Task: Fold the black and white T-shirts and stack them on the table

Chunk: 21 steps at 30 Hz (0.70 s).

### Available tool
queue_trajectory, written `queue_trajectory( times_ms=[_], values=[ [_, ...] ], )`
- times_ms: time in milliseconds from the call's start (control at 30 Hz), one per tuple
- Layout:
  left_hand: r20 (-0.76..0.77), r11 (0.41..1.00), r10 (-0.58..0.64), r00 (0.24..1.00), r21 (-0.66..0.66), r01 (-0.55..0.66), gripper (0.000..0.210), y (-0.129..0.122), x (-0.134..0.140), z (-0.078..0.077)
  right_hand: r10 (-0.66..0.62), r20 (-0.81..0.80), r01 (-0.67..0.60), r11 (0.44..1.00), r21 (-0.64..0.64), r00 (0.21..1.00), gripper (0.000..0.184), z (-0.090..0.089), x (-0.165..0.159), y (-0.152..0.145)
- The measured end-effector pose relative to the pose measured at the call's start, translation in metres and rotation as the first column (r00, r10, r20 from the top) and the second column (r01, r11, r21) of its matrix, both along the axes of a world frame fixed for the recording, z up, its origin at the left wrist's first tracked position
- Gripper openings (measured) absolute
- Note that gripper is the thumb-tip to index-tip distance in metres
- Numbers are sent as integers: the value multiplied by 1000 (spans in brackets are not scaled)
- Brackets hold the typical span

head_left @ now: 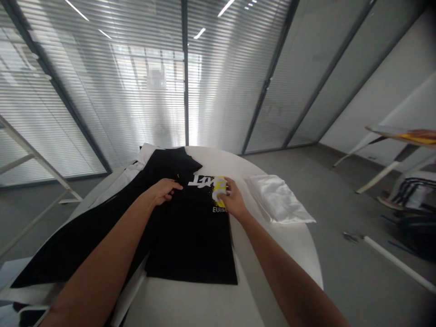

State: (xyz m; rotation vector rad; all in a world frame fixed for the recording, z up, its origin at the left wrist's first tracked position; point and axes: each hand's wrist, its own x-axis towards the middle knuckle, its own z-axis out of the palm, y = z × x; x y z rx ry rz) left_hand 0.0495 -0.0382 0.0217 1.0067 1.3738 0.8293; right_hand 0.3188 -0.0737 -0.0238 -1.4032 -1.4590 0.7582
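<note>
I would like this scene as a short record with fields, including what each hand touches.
Surface: white table with a curved edge
Between the hands: black garment, apparently folded, with a white and yellow print
Left hand: fingertips at this garment's left side; grip unclear
Right hand: at its right edge, beside the print; grip unclear
Left side: larger spread of black cloth
Right side: shiny white fabric
Background: blinds
</note>
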Motion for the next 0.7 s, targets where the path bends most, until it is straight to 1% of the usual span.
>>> queue_trajectory(
  times_ms=[67,167,200,267,333,433,500,567,633,700],
  values=[
    [20,999,26,999,-21,-26,36,0,0,2,36,-203,-37,999,0,979,73,-1,-1,4],
    [58,997,41,997,-66,-37,36,-1,1,6,21,-427,-56,996,-70,904,76,2,-2,5],
    [62,997,31,998,-69,-27,37,-2,1,8,0,-486,-56,993,-102,874,75,4,-2,4],
    [56,999,7,998,-49,-5,36,-4,3,11,-47,-525,-46,986,-161,850,72,9,-2,2],
    [35,1000,11,999,-20,-10,35,-6,5,12,-74,-496,-32,979,-201,865,69,13,1,1],
    [8,1000,3,1000,21,-3,35,-7,6,12,-94,-365,0,969,-249,926,72,14,7,3],
    [0,999,-39,999,34,39,35,-7,6,11,-111,-258,34,958,-284,960,76,12,11,6],
    [-9,996,-75,997,47,75,34,-7,5,9,-126,-178,65,946,-316,976,76,9,15,9],
    [-20,994,-84,996,68,85,33,-7,4,8,-115,-141,61,938,-340,983,68,8,17,10],
    [-25,994,-72,997,87,74,32,-7,4,9,-78,-140,23,934,-358,987,51,11,18,8]
  ],
)
